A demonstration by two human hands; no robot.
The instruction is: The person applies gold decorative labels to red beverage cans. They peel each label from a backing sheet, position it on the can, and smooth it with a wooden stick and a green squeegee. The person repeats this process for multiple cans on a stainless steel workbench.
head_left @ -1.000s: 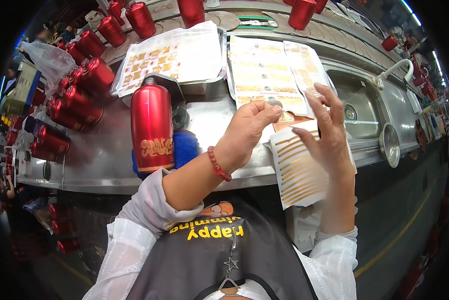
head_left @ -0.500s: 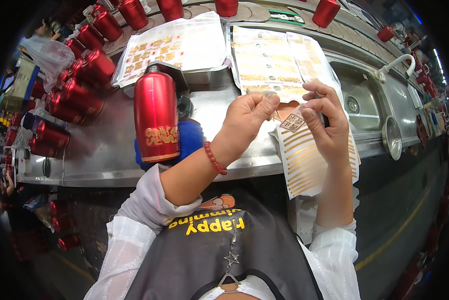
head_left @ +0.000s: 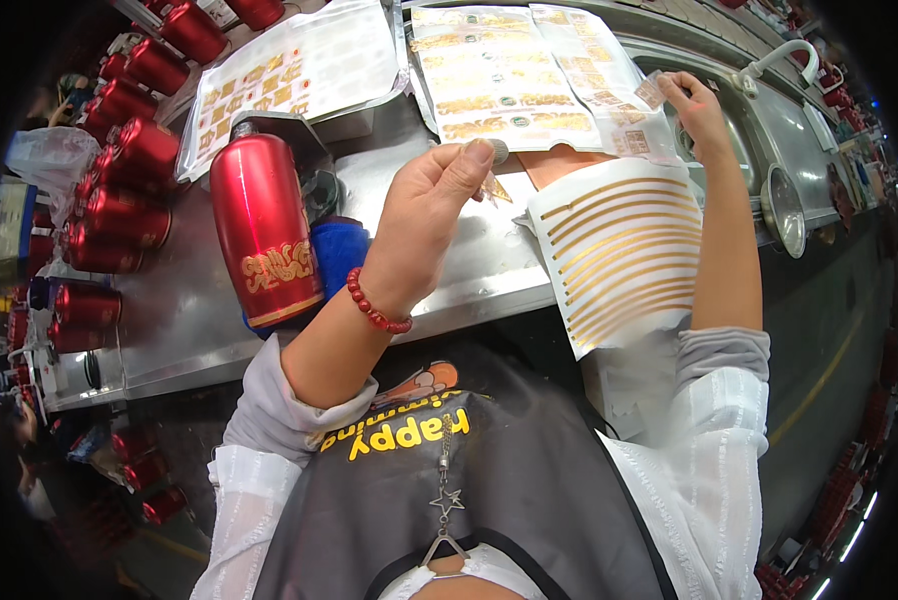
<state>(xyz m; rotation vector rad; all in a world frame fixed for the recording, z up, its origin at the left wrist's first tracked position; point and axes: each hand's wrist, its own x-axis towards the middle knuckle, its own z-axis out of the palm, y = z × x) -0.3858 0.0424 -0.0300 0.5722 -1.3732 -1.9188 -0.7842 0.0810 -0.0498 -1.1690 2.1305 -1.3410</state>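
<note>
The bottle [head_left: 259, 195] at left bears gold decoration [head_left: 277, 267], the top-centre sheet [head_left: 583, 122] more; apart, left hand [head_left: 421, 208] pinches a grey piece [head_left: 499, 151], right hand [head_left: 704, 115] a sticker [head_left: 651, 94].

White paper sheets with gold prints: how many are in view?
4: the left sheet, the wide middle sheet, the narrow sheet beside it, the striped sheet lowest in view. More may be hidden underneath.

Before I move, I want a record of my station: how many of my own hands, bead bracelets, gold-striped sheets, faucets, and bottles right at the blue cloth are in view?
Left hand and right hand: 2
Bottle: 1
Striped sheet: 1
Bracelet: 1
Faucet: 1
Total: 6
</note>
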